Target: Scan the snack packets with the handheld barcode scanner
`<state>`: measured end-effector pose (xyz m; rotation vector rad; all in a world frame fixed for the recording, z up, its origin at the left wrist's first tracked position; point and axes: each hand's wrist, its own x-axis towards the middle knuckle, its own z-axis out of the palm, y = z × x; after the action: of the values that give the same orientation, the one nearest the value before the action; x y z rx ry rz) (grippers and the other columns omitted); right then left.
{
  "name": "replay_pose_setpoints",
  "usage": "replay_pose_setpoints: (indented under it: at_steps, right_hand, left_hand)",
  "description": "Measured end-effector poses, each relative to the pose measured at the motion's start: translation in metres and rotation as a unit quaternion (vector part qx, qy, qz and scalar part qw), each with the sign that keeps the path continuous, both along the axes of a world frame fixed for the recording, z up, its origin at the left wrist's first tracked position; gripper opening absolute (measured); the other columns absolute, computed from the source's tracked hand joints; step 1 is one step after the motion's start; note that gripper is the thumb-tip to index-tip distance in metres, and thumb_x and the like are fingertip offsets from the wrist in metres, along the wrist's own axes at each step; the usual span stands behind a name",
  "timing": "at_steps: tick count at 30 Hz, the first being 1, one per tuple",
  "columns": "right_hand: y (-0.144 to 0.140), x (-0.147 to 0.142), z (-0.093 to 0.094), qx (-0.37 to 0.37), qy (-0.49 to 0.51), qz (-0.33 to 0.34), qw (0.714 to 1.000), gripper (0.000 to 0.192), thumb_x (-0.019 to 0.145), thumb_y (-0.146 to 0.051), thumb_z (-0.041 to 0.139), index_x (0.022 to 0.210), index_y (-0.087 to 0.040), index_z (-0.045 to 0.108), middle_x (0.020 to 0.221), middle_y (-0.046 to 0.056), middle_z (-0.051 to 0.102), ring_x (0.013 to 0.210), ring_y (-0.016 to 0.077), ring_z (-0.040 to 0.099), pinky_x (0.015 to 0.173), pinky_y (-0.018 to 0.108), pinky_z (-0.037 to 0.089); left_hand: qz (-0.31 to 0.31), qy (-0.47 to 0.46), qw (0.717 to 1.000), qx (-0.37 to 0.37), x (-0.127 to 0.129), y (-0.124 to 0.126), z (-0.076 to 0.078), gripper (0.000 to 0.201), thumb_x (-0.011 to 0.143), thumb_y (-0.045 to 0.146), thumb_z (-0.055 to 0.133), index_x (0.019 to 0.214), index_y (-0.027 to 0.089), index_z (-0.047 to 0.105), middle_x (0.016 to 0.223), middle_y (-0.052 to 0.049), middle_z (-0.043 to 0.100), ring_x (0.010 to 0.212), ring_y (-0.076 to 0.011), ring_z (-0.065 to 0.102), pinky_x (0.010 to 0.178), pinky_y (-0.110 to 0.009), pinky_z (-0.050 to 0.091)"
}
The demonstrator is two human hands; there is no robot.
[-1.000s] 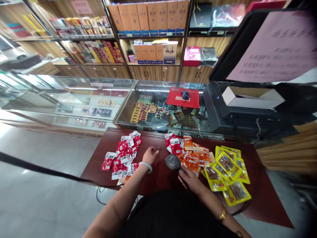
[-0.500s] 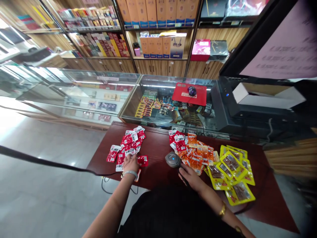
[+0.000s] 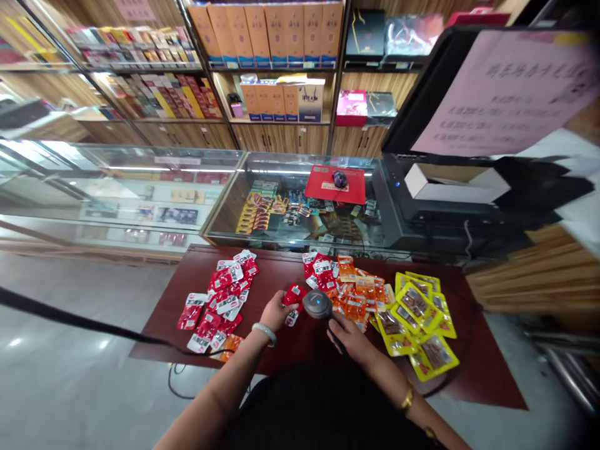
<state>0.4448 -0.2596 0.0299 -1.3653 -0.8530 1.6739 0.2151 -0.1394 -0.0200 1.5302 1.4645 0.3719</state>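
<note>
My left hand (image 3: 276, 310) pinches a red-and-white snack packet (image 3: 294, 296) over the middle of the dark red table. Close by on the right, my right hand (image 3: 347, 334) is wrapped round the handle of a grey barcode scanner (image 3: 317, 304), whose head shows a blue light and partly covers the packet. Left of my hands lies a heap of red-and-white packets (image 3: 225, 289), with an orange packet (image 3: 228, 347) at its near end. Beyond the scanner are more red packets (image 3: 323, 272), a pile of orange packets (image 3: 359, 289), and yellow-edged clear packets (image 3: 417, 312) farther right.
A glass display counter (image 3: 281, 237) runs behind the table, bearing a red mouse pad (image 3: 323, 187) and a mouse (image 3: 340, 180). At right stand a monitor with a pink paper (image 3: 497, 100) and a white open box (image 3: 457, 187). A black cable (image 3: 94, 326) crosses at left.
My left hand has moved right from the left heap and now holds a red packet by the scanner. My right hand still grips the scanner. The whole view has shifted somewhat.
</note>
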Motion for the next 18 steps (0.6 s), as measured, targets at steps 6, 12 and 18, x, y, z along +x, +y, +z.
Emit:
replay_pose_setpoints:
  at_steps: [6, 12, 18]
  right_hand:
    - [0.005, 0.002, 0.013, -0.001, 0.018, -0.014, 1.0, 0.051, 0.081, -0.068, 0.062, 0.103, -0.022, 0.065, 0.064, -0.004, 0.052, 0.051, 0.0112, 0.045, 0.052, 0.024, 0.043]
    - [0.002, 0.003, 0.01, -0.004, 0.025, -0.012, 1.0, 0.05, 0.082, -0.067, 0.062, 0.108, -0.024, 0.065, 0.062, -0.004, 0.053, 0.056, 0.014, 0.05, 0.058, 0.027, 0.048]
    - [0.0, 0.001, 0.002, -0.016, 0.015, -0.009, 1.0, 0.051, 0.081, -0.068, 0.062, 0.104, -0.023, 0.065, 0.061, -0.003, 0.052, 0.058, 0.0157, 0.051, 0.059, 0.028, 0.048]
  left_hand:
    - [-0.039, 0.002, 0.999, 0.032, 0.021, 0.0, 0.004, 0.024, 0.072, 0.031, 0.068, 0.089, 0.019, 0.056, 0.079, -0.001, 0.065, 0.073, -0.0178, 0.061, 0.07, -0.029, 0.046]
    - [-0.015, -0.055, 0.998, -0.016, 0.032, 0.006, -0.002, 0.025, 0.072, 0.032, 0.069, 0.091, 0.019, 0.058, 0.089, -0.003, 0.069, 0.083, -0.0181, 0.065, 0.076, -0.029, 0.05]
    - [0.027, -0.198, 0.974, -0.109, 0.043, 0.018, 0.008, 0.058, 0.076, 0.036, 0.069, 0.128, 0.019, 0.051, 0.117, -0.011, 0.067, 0.094, -0.0201, 0.067, 0.072, -0.03, 0.055]
